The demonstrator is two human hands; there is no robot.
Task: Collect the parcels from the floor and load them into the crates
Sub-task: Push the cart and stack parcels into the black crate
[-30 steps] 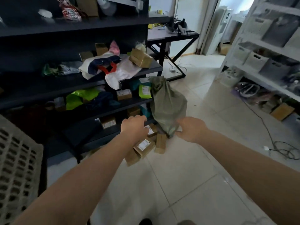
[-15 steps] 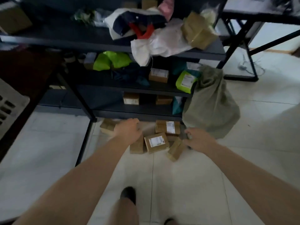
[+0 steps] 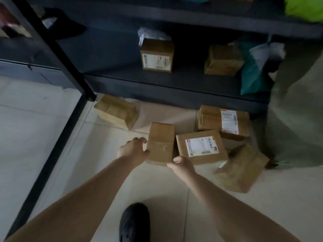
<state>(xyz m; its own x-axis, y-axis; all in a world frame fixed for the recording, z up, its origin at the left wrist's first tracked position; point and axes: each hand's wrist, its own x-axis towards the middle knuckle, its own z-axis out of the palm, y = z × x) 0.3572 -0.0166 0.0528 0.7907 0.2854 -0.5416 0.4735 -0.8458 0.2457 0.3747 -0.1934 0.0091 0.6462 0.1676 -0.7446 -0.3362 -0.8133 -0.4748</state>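
Observation:
Several brown cardboard parcels lie on the tiled floor in front of a dark shelf unit. A plain parcel (image 3: 160, 144) stands in the middle. My left hand (image 3: 134, 151) grips its left edge, and my right hand (image 3: 181, 165) holds its near right corner with the thumb on top. The parcel rests on the floor. Beside it lies a parcel with a white label (image 3: 201, 147), behind that another labelled one (image 3: 223, 119), a tilted one (image 3: 243, 168) to the right, and one (image 3: 117, 110) at the back left. No crate is in view.
The lowest shelf (image 3: 174, 81) holds two more parcels (image 3: 157, 55) (image 3: 223, 60) and a teal bag (image 3: 253, 79). A grey-green sack (image 3: 297, 128) slumps at the right. The shelf's black leg (image 3: 57, 49) runs diagonally at the left. My dark shoe (image 3: 134, 222) is below.
The view has dropped down and close to the floor parcels. Both hands have come together onto the plain parcel; my right hand moved left from beside the sack.

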